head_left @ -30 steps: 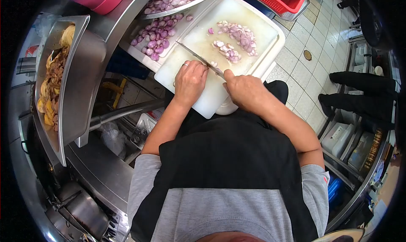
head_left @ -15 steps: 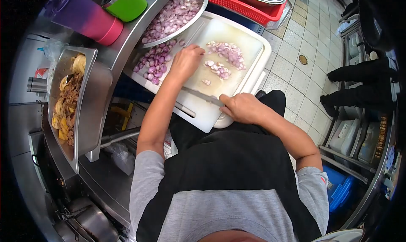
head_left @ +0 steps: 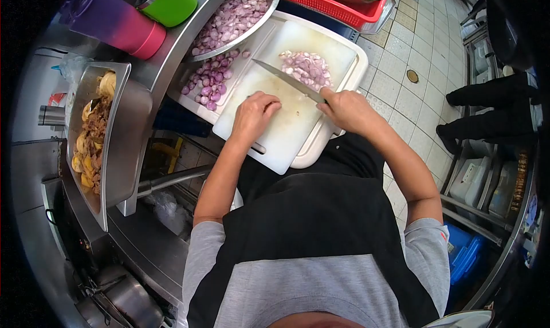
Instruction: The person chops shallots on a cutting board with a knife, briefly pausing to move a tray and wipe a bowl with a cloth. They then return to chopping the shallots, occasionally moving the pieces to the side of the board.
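A long knife is in my right hand, its blade pointing up and left across the white cutting board, beside a pile of sliced shallots. My left hand is closed over the board's left part, fingertips pressed together; anything between them is too small to make out. Whole peeled shallots lie in the tray left of the board. A metal bowl of cut shallots sits above them.
A steel pan with cooked food stands on the left counter, near a purple-pink tumbler and a green cup. A red basket holds metal bowls at the top. Another person's dark-clad legs show at right.
The knife has swung up the board, and the small sliced groups are now gathered into one pile. My left hand has moved down toward me. The board has shifted slightly left.
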A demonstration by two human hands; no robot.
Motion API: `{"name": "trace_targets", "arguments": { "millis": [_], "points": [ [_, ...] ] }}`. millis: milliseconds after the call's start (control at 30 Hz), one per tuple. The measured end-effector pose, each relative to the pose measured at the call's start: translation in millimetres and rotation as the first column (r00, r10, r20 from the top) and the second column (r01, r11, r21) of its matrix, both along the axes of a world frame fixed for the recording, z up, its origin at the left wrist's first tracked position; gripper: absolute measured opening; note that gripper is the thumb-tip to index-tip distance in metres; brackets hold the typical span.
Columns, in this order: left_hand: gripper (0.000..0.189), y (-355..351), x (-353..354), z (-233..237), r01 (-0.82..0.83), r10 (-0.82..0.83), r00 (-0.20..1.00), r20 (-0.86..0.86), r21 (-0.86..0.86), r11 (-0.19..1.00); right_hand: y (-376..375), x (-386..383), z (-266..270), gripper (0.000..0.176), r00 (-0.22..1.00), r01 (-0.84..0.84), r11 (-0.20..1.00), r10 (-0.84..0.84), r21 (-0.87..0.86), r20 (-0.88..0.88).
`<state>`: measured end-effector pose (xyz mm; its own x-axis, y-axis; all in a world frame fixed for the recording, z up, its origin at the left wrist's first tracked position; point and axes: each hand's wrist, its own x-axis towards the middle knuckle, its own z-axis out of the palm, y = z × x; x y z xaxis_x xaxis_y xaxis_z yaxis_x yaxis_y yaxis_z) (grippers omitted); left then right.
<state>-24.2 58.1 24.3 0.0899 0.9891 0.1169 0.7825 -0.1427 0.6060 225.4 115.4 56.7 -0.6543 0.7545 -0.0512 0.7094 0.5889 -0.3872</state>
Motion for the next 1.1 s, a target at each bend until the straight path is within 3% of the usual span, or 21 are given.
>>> {"name": "trace_targets", "arguments": {
  "millis": [33, 167, 200, 267, 467, 600, 700, 867, 967, 1100],
  "points": [
    [0.015, -2.3, 0.3, 0.6, -0.024, 0.029, 0.998, -0.050, 0.104, 0.994, -8.1, -3.6, 3.0, 0.028, 1.000, 0.002, 1.000, -0.002, -0.007, 0.003],
    [0.011, -16.1, 9.0, -0.9, -0.170, 0.155, 0.980, 0.123, 0.120, 0.978, -26.8, -15.9, 1.4, 0.026, 0.998, -0.059, 0.998, 0.060, -0.026, 0.021],
    [0.011, -16.4, 10.3, -4.7, -0.169, 0.154, 0.980, 0.124, 0.118, 0.979, -28.7, -18.7, -5.0, 0.026, 0.996, -0.086, 0.996, 0.086, -0.011, 0.017],
    [0.010, -16.8, 11.7, -13.8, -0.078, 0.073, 0.997, 0.025, 0.307, 0.949, -30.3, -24.4, -13.4, 0.024, 0.992, -0.123, 0.992, 0.122, 0.026, 0.012],
    [0.010, -14.5, 14.3, -16.4, -0.062, 0.074, 0.997, -0.024, 0.340, 0.938, -30.2, -32.3, 18.8, 0.021, 0.973, -0.180, 0.984, 0.180, -0.010, 0.148],
    [0.010, -15.1, 13.8, -22.5, -0.065, 0.074, 0.997, -0.010, 0.377, 0.924, -28.8, -37.7, -2.6, 0.023, 0.978, -0.133, 0.988, 0.143, -0.073, 0.152],
    [0.013, -16.4, 14.2, -19.8, -0.065, 0.084, 0.996, -0.033, 0.386, 0.920, -23.9, -42.5, -7.6, 0.016, 0.988, -0.152, 0.988, 0.153, -0.031, 0.023],
    [0.013, -18.3, 16.2, -18.4, -0.069, 0.099, 0.993, -0.061, 0.375, 0.925, -35.1, -36.1, 17.8, 0.022, 0.972, -0.159, 0.985, 0.168, -0.069, 0.162],
    [0.015, -18.8, 15.9, -18.9, -0.047, 0.073, 0.996, -0.051, 0.390, 0.920, -28.8, -39.1, -19.8, 0.021, 0.988, -0.146, 0.989, 0.148, -0.029, 0.046],
    [0.016, -21.6, 14.3, -18.9, -0.037, 0.068, 0.996, -0.063, 0.400, 0.916, -26.4, -40.8, 2.5, 0.021, 0.982, -0.164, 0.985, 0.168, -0.047, 0.092]
  ]
}}
